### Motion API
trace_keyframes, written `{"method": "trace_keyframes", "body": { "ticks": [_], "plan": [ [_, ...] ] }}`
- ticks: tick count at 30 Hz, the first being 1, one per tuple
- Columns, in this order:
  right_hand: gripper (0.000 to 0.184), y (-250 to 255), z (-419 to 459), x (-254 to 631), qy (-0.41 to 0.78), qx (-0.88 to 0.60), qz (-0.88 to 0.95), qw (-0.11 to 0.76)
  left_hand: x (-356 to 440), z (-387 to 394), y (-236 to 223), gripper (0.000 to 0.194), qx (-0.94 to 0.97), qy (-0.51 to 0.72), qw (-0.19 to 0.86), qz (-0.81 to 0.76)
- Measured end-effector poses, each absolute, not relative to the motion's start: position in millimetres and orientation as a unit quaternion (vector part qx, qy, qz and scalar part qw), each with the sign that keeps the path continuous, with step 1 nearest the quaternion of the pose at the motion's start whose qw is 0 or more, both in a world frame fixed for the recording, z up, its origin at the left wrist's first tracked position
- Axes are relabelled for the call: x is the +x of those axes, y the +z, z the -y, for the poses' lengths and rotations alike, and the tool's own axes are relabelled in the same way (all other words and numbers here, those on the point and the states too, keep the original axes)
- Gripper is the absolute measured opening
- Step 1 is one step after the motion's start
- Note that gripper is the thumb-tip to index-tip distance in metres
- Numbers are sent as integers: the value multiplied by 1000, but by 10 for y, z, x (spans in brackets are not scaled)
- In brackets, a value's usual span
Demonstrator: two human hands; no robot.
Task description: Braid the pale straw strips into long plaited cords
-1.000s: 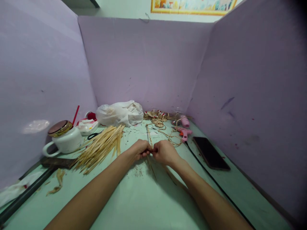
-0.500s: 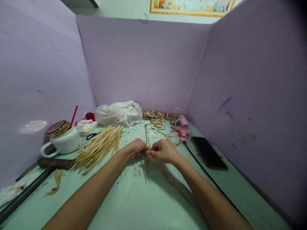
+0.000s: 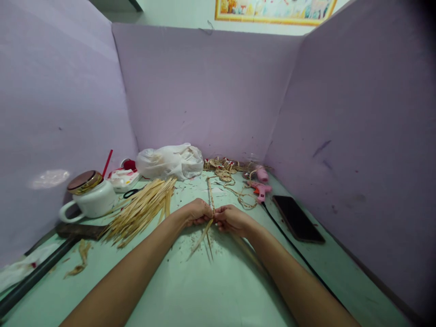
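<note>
Since the earlier frame, the loose strands point(image 3: 203, 237) below your grip have swung: one now slants off to your left, and your right hand point(image 3: 232, 220) has turned a little. Your left hand point(image 3: 199, 211) is curled closed, pinching the braided cord point(image 3: 210, 193) at its near end; your right meets it there, thumb and fingers pinched on the same spot, though exactly which strand each finger has is too small to tell. The cord lies on the worktop point(image 3: 204, 295), running away from you. The stretch beyond your hands looks plaited; the strands on your side hang unplaited, so that part seems left to do. The straw bundle point(image 3: 141, 211) lies untouched to your left.
</note>
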State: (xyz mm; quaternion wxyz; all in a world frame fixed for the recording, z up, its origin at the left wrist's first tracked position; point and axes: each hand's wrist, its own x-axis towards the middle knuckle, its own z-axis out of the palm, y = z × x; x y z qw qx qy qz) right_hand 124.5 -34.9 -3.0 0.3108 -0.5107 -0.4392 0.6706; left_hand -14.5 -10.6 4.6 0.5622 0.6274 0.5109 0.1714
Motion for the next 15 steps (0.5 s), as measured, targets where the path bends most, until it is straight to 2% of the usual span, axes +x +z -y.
{"method": "trace_keyframes", "body": {
  "ticks": [7, 15],
  "plan": [
    [11, -127, 274, 1305, 527, -589, 542, 287, -149, 20, 9, 4, 683, 150, 517, -493],
    [2, -102, 293, 1292, 527, -578, 513, 353, -251, -3, 81, 16, 689, 116, 505, -506]
  ]
}}
